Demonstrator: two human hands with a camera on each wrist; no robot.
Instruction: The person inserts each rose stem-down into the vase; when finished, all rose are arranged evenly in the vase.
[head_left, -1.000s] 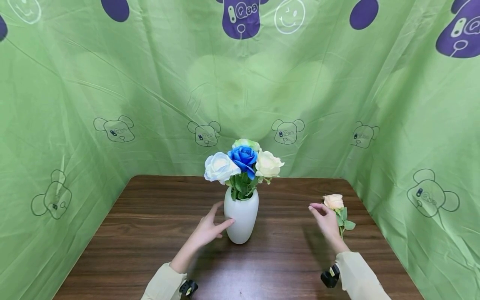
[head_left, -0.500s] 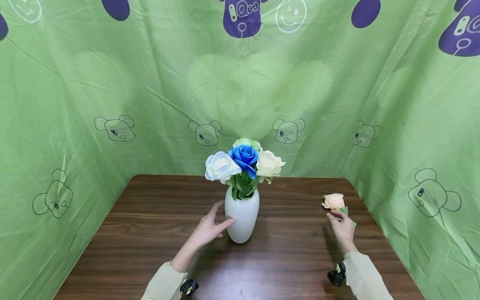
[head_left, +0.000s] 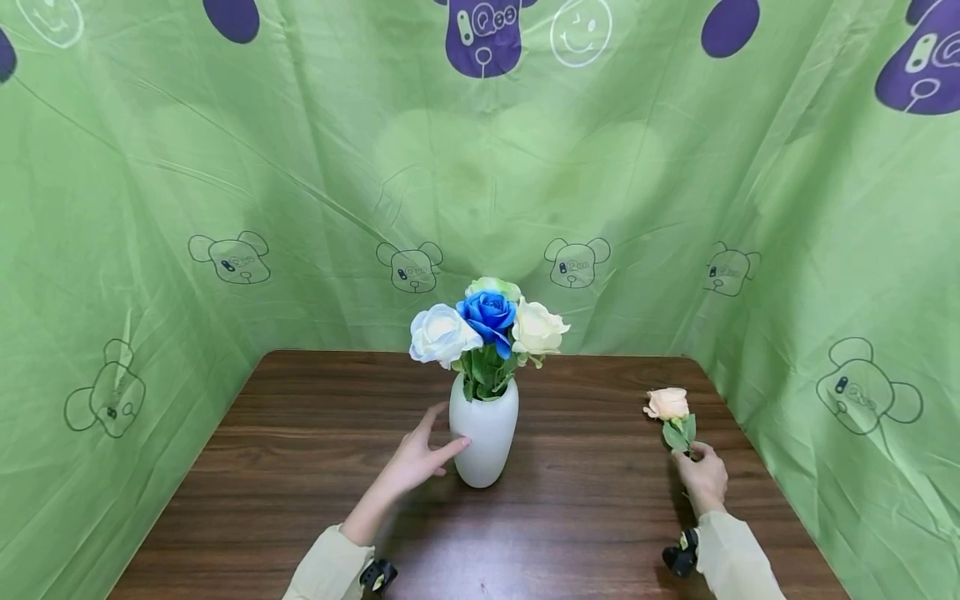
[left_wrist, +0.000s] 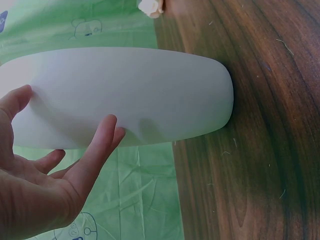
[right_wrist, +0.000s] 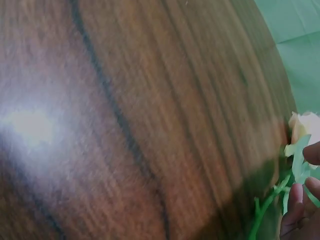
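In the head view my left hand (head_left: pixel 414 458) is at the left side of a white vase (head_left: pixel 486 442), thumb on its front and index finger along its side. The left wrist view shows its spread fingers against the vase's smooth wall. Several artificial roses fill the vase: a blue rose (head_left: pixel 487 315), a pale blue rose (head_left: pixel 442 335), a cream rose (head_left: pixel 538 327) and a light green one behind. To the right, my right hand (head_left: pixel 703 477) is at the stem of a peach rose (head_left: pixel 667 403), below its leaves. The right wrist view shows a gap between thumb and fingers.
A brown wooden table (head_left: pixel 315 433) bears everything. Green printed cloth (head_left: pixel 337 192) hangs behind it and along both sides. The peach rose lies near the table's right edge. A black wrist device (head_left: pixel 681 553) sits at the right sleeve, with another at the left.
My right hand has moved right and toward me, from beside the peach rose down to its stem. The rose has turned, its leaves now further left. My left hand stays at the vase.
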